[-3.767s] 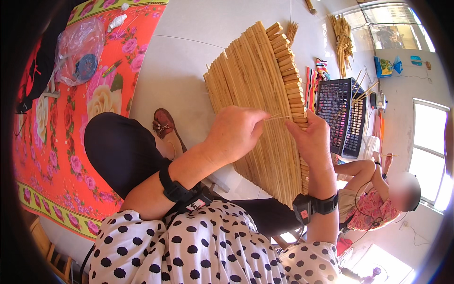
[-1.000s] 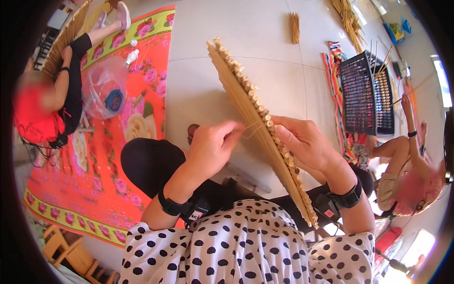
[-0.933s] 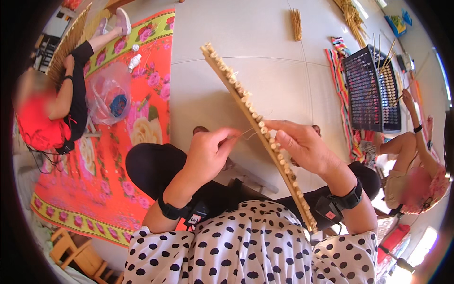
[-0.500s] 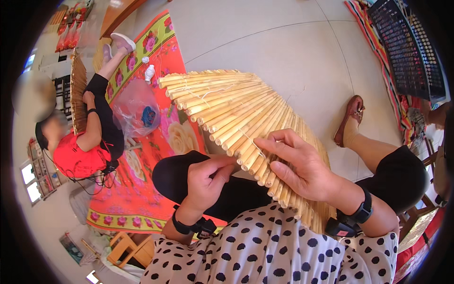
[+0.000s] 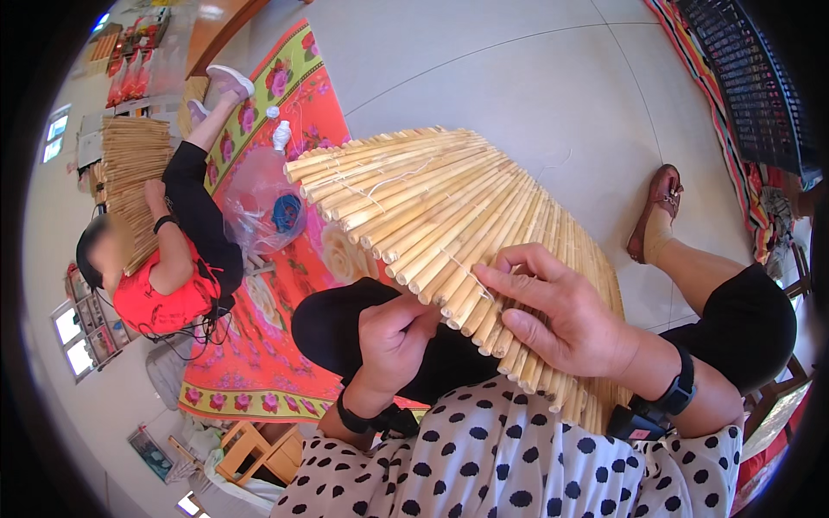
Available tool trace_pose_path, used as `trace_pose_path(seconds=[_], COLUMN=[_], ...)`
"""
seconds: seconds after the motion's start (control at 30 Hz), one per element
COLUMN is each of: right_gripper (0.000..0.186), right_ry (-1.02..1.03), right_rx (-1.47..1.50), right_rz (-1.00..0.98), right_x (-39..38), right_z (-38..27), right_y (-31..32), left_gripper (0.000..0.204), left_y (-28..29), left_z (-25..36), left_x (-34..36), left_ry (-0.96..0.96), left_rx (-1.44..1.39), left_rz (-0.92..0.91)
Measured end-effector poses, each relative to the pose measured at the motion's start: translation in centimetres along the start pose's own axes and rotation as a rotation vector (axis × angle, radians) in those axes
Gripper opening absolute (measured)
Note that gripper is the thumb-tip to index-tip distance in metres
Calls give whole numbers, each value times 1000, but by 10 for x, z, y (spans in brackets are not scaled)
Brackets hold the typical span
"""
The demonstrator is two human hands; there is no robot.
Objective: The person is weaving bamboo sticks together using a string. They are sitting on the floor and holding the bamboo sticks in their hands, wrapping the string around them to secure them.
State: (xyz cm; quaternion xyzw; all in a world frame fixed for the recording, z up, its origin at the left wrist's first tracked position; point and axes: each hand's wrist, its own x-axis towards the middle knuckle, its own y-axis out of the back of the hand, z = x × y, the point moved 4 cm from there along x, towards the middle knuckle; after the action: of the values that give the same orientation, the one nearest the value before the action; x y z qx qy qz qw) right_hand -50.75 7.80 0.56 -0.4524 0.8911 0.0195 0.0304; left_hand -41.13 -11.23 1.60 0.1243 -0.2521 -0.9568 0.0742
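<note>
A mat of straw-coloured reed sticks (image 5: 466,194), tied in rows with white thread (image 5: 462,269), fans out across my lap with its stick ends toward me. My right hand (image 5: 566,315) lies over the near part of the mat, thumb and forefinger closing on the sticks beside the thread. My left hand (image 5: 393,341) is closed in a pinch just below the row of stick ends. Its fingertips pass behind the mat's edge, so what they hold is hidden. A loose thread tail curls on the mat's far left part.
A red floral cloth (image 5: 268,363) covers the floor at left. On it lie a clear plastic bag (image 5: 250,203) with blue inside and a white thread spool (image 5: 281,135). Another person (image 5: 173,293) in red holds a similar mat (image 5: 134,173). A dark basket (image 5: 743,86) stands at far right.
Both my hands keep nearly the same grip while the view shifts slightly. The other person's mat has turned, and its broad face now shows.
</note>
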Motion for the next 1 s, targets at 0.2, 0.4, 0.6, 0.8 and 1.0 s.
trace_pose_path(seconds=[0.2, 0.4, 0.6, 0.8, 1.0], right_gripper=[44, 44, 59, 81, 83], right_ry=[11, 17, 29, 39, 32], right_rx=[12, 23, 28, -24, -39], right_rz=[-3, -20, -34, -37, -37], right_x=[1, -1, -1, -1, 1], right_z=[1, 2, 2, -1, -2], right_y=[3, 3, 5, 6, 8], left_gripper=[10, 18, 17, 30, 24], left_y=[-4, -6, -9, -12, -15], left_z=[3, 8, 12, 20, 21], left_x=[4, 4, 6, 9, 15], left_ry=[-6, -1, 155, 449, 448], left_rx=[-11, 51, -9, -256, -440], left_rz=[34, 0, -26, -4, -58])
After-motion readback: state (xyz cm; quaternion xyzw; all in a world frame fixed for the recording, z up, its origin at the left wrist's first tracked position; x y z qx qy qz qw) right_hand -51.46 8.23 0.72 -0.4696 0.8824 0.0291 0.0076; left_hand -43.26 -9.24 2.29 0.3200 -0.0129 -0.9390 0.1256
